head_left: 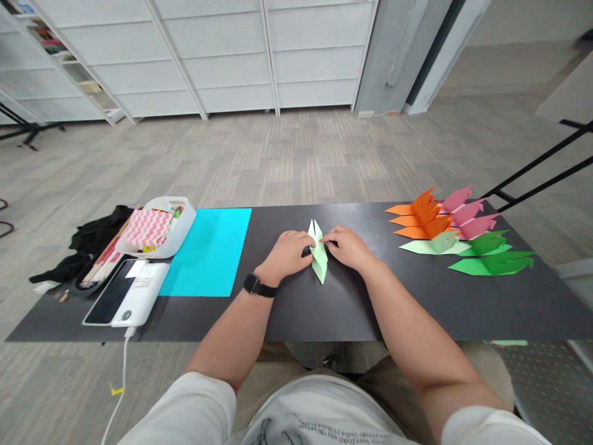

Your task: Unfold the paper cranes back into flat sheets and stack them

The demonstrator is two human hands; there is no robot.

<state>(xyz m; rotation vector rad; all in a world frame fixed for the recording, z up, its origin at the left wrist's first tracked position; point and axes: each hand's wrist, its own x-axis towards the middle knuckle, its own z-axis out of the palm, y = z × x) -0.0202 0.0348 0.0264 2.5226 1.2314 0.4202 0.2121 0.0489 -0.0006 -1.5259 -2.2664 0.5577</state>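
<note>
Black fabric (99, 225) lies bunched at the far left of the grip, beside a white basket (186, 225), with a phone (109, 296) and a white cabled device (143, 303) on its near side; closer to the grip, a cyan sheet (208, 253) lies flat. From my remote seat I see the left hand (290, 252) with its fingertips touching the left edge of the folded paper (319, 262), though I cannot tell whether thumb and finger pinch it or only press. I judge this piece to be very light, crisp along the creases and easily crumpled, so I would hold it lightly by its layered middle and spare the thin tips. It sits between the two hands on the black tabletop (343, 309): pale green, a slim diamond pointing away from me, its far end split into two points, its near end single. The right hand (349, 247) rests its fingertips at the right edge; whether they close on it, I cannot tell. Right of the grip stand orange birds (424, 217), pink birds (467, 213) and green birds (493, 264).
</note>
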